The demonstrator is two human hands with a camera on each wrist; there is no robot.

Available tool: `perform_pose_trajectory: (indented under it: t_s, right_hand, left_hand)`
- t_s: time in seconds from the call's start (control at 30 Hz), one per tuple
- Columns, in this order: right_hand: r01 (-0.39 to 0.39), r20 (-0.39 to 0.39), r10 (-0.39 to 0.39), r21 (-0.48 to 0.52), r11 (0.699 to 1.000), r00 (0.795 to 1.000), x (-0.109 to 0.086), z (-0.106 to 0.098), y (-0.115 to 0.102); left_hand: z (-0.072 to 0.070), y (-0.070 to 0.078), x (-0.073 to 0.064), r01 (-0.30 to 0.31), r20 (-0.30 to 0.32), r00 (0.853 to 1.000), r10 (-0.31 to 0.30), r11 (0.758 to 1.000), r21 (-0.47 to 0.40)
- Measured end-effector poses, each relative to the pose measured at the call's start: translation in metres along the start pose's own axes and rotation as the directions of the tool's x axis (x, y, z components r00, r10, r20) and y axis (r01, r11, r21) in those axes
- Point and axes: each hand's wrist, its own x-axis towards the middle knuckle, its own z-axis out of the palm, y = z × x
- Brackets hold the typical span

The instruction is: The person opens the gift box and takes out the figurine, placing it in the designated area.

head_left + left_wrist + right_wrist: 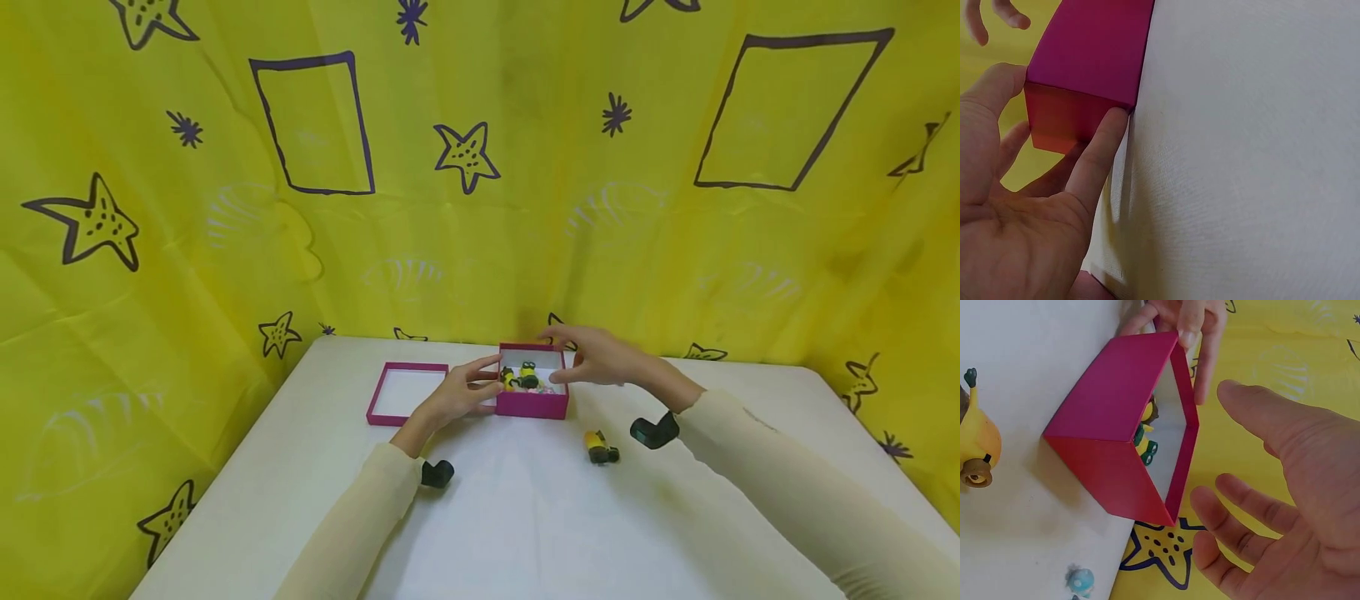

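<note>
A magenta box [532, 407] stands uncovered towards the back of the white table. Inside it sit two yellow-and-green toy figures with goggle-like eyes, one figure [528, 375] near the middle and another figure [509, 379] by the left wall, among small pale bits. My left hand [457, 392] touches the box's left side with extended, spread fingertips, as the left wrist view also shows. Over the box's right side hovers my right hand [600, 354]; its thumb and fingers are apart and nothing is held between them in the right wrist view [1291, 487].
Left of the box lies a shallow magenta lid [384, 420], white inside. A third yellow toy figure [598, 448] lies on the table in front of the box, to the right. A small light-blue object [1080, 581] rests near the back edge. Behind hangs a yellow patterned curtain [525, 233].
</note>
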Motion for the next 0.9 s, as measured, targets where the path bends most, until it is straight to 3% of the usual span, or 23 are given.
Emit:
perform_pose_trajectory:
  t_s: [0.33, 0.6, 0.9]
  right_hand:
    - [-0.050, -0.032, 0.050, 0.015, 0.999, 0.998, 0.019, 0.011, 0.013]
    - [-0.047, 0.011, 0.047, 0.006, 0.999, 0.999, 0.030, 0.020, 0.018]
    - [-0.113, 0.030, 0.113, 0.001, 0.994, 0.993, 0.042, 0.031, 0.025]
  left_hand:
    - [0.001, 0.001, 0.000, 0.009, 0.005, 1.000, -0.009, 1.000, -0.020]
    - [0.001, 0.002, 0.000, 0.029, 0.003, 1.000, -0.029, 0.999, -0.024]
    - [0.001, 0.003, -0.002, 0.031, -0.001, 1.000, -0.031, 0.999, -0.041]
